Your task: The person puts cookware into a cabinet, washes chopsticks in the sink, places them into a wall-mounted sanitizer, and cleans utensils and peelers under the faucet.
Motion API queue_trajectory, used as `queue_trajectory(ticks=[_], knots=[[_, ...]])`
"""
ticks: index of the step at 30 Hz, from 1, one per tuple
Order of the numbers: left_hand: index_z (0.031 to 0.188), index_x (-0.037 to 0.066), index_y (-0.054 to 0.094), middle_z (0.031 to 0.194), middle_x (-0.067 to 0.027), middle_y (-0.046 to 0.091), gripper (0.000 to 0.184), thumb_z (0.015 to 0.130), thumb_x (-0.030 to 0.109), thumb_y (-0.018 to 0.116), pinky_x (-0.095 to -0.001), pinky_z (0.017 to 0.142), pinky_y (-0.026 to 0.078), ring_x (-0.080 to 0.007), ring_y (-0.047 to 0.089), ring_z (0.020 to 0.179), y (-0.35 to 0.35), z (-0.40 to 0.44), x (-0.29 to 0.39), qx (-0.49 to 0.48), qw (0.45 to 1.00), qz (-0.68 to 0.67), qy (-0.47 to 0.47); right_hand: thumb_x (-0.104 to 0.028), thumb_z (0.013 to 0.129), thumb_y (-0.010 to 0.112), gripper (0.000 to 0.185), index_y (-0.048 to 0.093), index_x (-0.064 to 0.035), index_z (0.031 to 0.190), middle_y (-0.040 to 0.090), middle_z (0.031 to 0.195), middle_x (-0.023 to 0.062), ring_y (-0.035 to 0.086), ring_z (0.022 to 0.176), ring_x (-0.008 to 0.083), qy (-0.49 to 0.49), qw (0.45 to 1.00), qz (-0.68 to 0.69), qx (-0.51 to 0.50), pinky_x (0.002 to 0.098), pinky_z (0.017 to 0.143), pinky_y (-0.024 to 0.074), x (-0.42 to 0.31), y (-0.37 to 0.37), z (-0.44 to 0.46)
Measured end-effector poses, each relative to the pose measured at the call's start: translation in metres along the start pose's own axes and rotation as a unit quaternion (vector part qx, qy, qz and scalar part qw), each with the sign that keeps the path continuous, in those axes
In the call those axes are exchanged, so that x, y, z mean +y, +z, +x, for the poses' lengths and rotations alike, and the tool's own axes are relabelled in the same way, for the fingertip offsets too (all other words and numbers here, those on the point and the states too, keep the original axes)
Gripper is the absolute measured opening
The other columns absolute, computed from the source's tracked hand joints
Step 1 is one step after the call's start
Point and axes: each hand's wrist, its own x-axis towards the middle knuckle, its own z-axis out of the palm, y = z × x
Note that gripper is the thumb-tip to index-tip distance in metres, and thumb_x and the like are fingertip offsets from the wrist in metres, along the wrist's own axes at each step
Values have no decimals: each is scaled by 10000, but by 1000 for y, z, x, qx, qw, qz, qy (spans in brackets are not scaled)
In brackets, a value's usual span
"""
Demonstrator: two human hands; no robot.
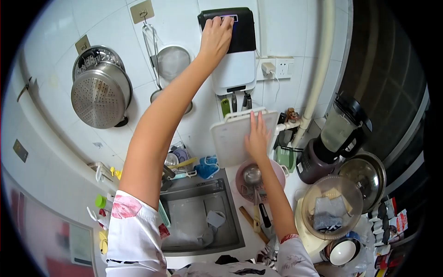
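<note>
My left hand reaches up to a black-and-white wall unit. Its bent fingers touch the black upper part beside a small lit display, holding nothing I can see. My right hand lies against a white cutting board, fingers stretched upward toward the top edge. This board leans upright near the wall, apparently with another behind it. Knife handles stick out beneath the wall unit. Below my right hand, a ladle rests in a pink basin.
A grey sink is at lower centre, with a blue cloth behind it. A steel strainer pot and a mesh sieve hang on the tiles. To the right stand a blender, a clear bowl and a pipe.
</note>
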Motion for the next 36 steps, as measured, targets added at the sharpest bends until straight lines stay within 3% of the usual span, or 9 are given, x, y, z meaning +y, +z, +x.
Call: queue_trajectory(ticks=[8, 18, 21, 23, 25, 26, 27, 33, 36], knots=[[1191, 83, 393, 1012, -39, 423, 665, 583, 175, 647, -299, 693, 368, -191, 421, 882, -23, -25, -9, -95, 994, -42, -33, -34, 659, 546, 778, 152, -158, 1319, 91, 1375, 110, 254, 1200, 309, 4, 999, 14, -42, 580, 920, 187, 12, 26, 23], [1164, 63, 406, 1011, -66, 427, 614, 604, 165, 636, -326, 733, 370, -215, 444, 874, -43, -18, -16, -85, 995, -45, -13, -103, 675, 557, 724, 192, -110, 1300, 76, 1360, 185, 259, 1185, 377, 79, 980, 100, -153, 597, 900, 199, 31, 41, 3], [1065, 52, 482, 961, -79, 443, 487, 612, 159, 625, -333, 708, 378, -225, 450, 846, -56, -26, 3, -93, 989, -107, -36, -103, 669, 550, 642, 277, -87, 1250, 214, 1299, 210, 326, 1126, 398, 66, 986, 87, -124, 549, 897, 258, 51, 58, -11], [937, 40, 535, 902, -91, 461, 339, 619, 136, 604, -340, 676, 387, -242, 458, 815, -71, -52, 29, -136, 965, -224, -4, -113, 665, 549, 482, 407, -44, 1119, 378, 1146, 211, 417, 1024, 379, -2, 977, 130, -166, 437, 868, 341, 79, 61, -24], [819, 30, 544, 858, -106, 472, 211, 621, 93, 573, -355, 658, 394, -264, 467, 783, -98, -92, 62, -177, 928, -328, 17, -140, 666, 559, 348, 472, -10, 977, 439, 1002, 200, 463, 924, 345, -5, 970, 192, -148, 353, 809, 387, 99, 50, -43], [807, 28, 541, 844, -110, 473, 194, 622, 80, 563, -360, 660, 395, -269, 469, 772, -111, -116, 79, -200, 900, -388, 22, -122, 680, 553, 263, 478, -7, 904, 492, 892, 140, 500, 789, 228, -17, 976, 157, -151, 298, 691, 418, 110, 45, -51], [787, 26, 540, 823, -118, 476, 169, 625, 73, 554, -365, 662, 398, -277, 471, 767, -123, -143, 97, -207, 876, -435, 7, -121, 683, 564, 200, 481, -18, 833, 513, 748, 91, 498, 686, 175, 64, 952, 196, -228, 284, 627, 418, 110, 28, -58], [783, 25, 554, 779, -143, 494, 135, 654, 53, 523, -374, 679, 406, -302, 488, 780, -168, -280, 182, -345, 747, -551, -139, -177, 674, 621, 218, 501, -29, 781, 522, 685, 73, 503, 624, 159, 67, 935, 173, -303, 281, 584, 419, 151, 17, -115], [774, 31, 560, 767, -136, 499, 111, 677, 56, 513, -380, 665, 408, -302, 497, 761, -195, -327, 213, -372, 684, -584, -230, -336, 672, 636, 361, 540, -11, 796, 558, 702, 97, 532, 653, 188, 178, 895, 64, -404, 298, 598, 427, 138, 21, -135]])
